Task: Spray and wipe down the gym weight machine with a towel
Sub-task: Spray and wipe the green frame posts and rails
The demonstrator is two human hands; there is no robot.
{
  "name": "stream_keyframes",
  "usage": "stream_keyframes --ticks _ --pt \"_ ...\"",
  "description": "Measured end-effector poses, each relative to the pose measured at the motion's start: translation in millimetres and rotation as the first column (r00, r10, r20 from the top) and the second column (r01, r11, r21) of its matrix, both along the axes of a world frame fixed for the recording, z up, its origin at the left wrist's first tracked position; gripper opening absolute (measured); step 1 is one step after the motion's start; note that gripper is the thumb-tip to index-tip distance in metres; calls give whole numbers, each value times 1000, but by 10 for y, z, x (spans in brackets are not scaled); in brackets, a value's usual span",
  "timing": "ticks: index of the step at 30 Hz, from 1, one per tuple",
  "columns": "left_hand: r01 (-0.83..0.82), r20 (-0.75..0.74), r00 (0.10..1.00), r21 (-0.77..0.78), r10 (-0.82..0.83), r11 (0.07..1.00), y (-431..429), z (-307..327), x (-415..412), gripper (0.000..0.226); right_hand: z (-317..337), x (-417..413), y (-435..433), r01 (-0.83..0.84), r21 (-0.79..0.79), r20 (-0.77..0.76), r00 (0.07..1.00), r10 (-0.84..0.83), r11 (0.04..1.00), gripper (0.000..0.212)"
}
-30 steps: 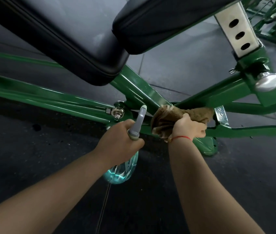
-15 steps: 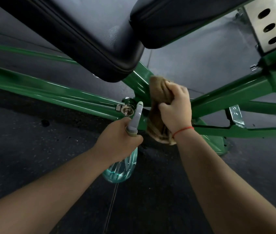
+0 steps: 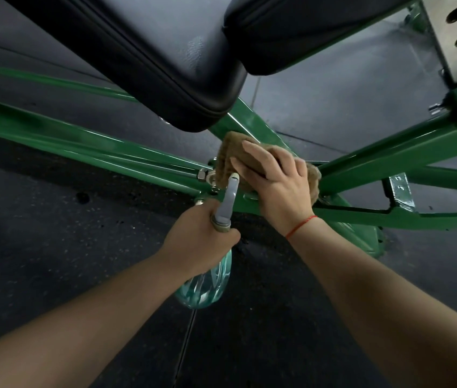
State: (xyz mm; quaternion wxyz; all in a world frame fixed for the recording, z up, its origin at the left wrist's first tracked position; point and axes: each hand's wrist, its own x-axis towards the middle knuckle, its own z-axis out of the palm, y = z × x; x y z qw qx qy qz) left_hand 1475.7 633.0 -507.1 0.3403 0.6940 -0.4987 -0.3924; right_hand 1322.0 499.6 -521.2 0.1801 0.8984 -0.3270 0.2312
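Since half a second back: right hand has dropped from the slanting tube and turned flatter. It now lies over the towel at the joint where the tubes of the green frame meet. Fingers draped on the brown wad, the outer ones curled round its far edge, pinning it to the metal. Left hand little changed, fist wrapped round the neck of the spray bottle, nozzle just beside the towel.

Step in hand, as I judge it: wiping the joint.
- Keep pressure through the palm.
- Work the cloth round the bolt and into the weld corners, where grime would collect.
- Hold the nozzle clear of the stroke.

Glossy paint, so the towel should slide easily. Black pads overhang close above, which leaves little room for the knuckles. Dark speckled rubber floor below.
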Motion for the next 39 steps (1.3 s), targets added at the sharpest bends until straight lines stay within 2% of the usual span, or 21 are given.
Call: stream_keyframes --ticks 2,5,9,13,18,22,28,32,36,39 --pt "9 -14 1000 2 -9 1000 -16 5 -39 17 -82 -212 48 84 88 -65 995 -78 993 68" --pt "50 12 999 0 -50 999 -66 -14 -113 21 -326 -604 217 237 173 -153 965 -212 956 63" --pt "89 9 996 25 -89 996 -142 -72 -276 20 -466 -916 407 386 270 -64 921 -384 882 65" --pt "162 37 986 72 -165 984 -234 -100 -499 20 -350 -1117 368 400 302 -10 909 -417 865 66" --pt "235 52 969 95 -241 967 -349 -132 -832 18 -366 -1458 335 364 298 0 924 -381 882 69" --pt "248 71 964 124 -257 961 -412 -165 -989 19 -429 -1648 344 320 297 90 929 -359 900 66" --pt "183 95 975 183 -202 966 -414 -222 -1152 19 -405 -1642 294 243 459 211 905 -370 855 59" --pt "69 128 987 182 -93 981 -334 -219 -1148 16 -415 -1344 232 172 409 42 977 -207 896 61" --pt "-28 186 983 175 -5 984 -175 -172 -1041 14 -431 -1002 170 125 412 -72 992 -105 903 54" --pt "-72 264 965 238 6 969 -42 7 -985 28 -365 -746 124 123 472 -173 984 -45 873 45"
